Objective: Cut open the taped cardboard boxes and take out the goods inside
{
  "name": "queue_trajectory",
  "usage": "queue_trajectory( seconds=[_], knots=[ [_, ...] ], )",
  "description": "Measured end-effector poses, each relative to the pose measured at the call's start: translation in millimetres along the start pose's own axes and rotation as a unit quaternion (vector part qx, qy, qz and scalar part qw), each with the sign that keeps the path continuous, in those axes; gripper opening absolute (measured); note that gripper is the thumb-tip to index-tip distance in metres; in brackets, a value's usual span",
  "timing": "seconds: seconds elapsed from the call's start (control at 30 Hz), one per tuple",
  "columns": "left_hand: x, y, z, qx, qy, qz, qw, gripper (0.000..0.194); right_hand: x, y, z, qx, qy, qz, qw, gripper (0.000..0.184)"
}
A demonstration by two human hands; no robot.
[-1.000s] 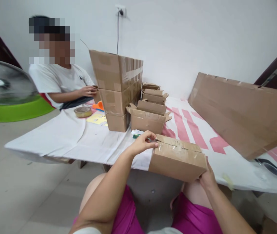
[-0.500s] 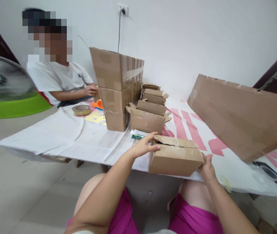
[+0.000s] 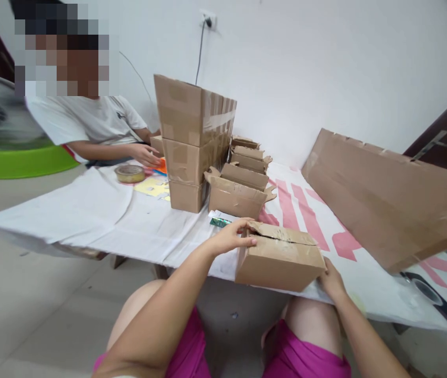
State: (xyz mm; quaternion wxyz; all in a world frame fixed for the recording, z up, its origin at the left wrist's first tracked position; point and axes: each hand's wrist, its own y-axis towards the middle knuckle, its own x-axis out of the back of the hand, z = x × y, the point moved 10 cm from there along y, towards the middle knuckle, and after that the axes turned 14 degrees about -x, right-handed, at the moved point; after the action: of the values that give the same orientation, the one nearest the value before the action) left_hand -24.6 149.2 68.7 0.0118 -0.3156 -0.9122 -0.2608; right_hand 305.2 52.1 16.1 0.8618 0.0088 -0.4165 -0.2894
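A small brown cardboard box (image 3: 280, 262) sits at the front edge of the table, its top flaps folded inward with a narrow gap between them. My left hand (image 3: 233, 236) grips its left end, thumb on the upper edge and fingers around the far corner. At the right end, my right hand (image 3: 330, 277) holds the corner low down; some of its fingers are hidden behind the box. Just beyond my left hand lies a small green packet (image 3: 220, 222). An open-topped cardboard box (image 3: 236, 197) with raised flaps stands behind it.
Taped boxes (image 3: 179, 163) are stacked high at centre-left, with more open boxes (image 3: 247, 159) behind. A tape roll (image 3: 129, 173) and an orange object (image 3: 162, 166) lie near a co-worker's hand (image 3: 147, 154). A large cardboard sheet (image 3: 384, 202) leans at right, beside a black tape dispenser (image 3: 442, 300).
My right thumb, raised earlier, has come down against the box's right corner. The co-worker's hand has lowered towards the orange object. The view has shifted slightly; my left hand keeps its hold.
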Motion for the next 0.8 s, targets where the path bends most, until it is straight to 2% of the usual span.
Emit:
queue_trajectory(
  seconds=[0.07,0.13,0.2,0.27,0.37,0.47,0.63,0.8],
  knots=[
    [-0.2,0.9,-1.9,-0.008,-0.006,-0.002,1.0,0.038,28.3,11.6,1.3,-0.028,0.007,-0.029,0.999,0.038],
    [-1.2,1.9,-3.0,-0.018,-0.014,0.0,1.0,0.039,60.2,19.0,15.4,-0.041,0.01,-0.058,0.997,0.044],
    [-0.9,2.9,-2.2,-0.023,-0.015,-0.001,1.0,0.04,88.8,18.2,49.4,-0.007,0.007,-0.082,0.997,0.043],
    [-0.2,3.7,0.1,-0.022,-0.014,-0.003,1.0,0.041,106.8,6.5,102.8,0.093,-0.02,-0.095,0.991,0.037],
    [-0.8,4.6,1.6,-0.021,-0.014,0.001,1.0,0.044,100.3,-26.6,183.8,0.287,-0.08,-0.044,0.954,0.024],
    [-1.8,5.2,-1.3,-0.026,-0.016,0.004,1.0,0.045,81.6,-57.1,233.1,0.419,-0.122,0.005,0.9,0.018],
    [-4.2,4.4,-3.5,-0.03,-0.021,0.014,0.999,0.046,57.9,-75.2,263.9,0.487,-0.183,0.037,0.853,0.017],
    [-3.1,3.1,-3.6,-0.033,-0.018,0.019,0.999,0.048,51.3,-77.7,262.5,0.493,-0.271,0.018,0.827,0.021]
  ],
)
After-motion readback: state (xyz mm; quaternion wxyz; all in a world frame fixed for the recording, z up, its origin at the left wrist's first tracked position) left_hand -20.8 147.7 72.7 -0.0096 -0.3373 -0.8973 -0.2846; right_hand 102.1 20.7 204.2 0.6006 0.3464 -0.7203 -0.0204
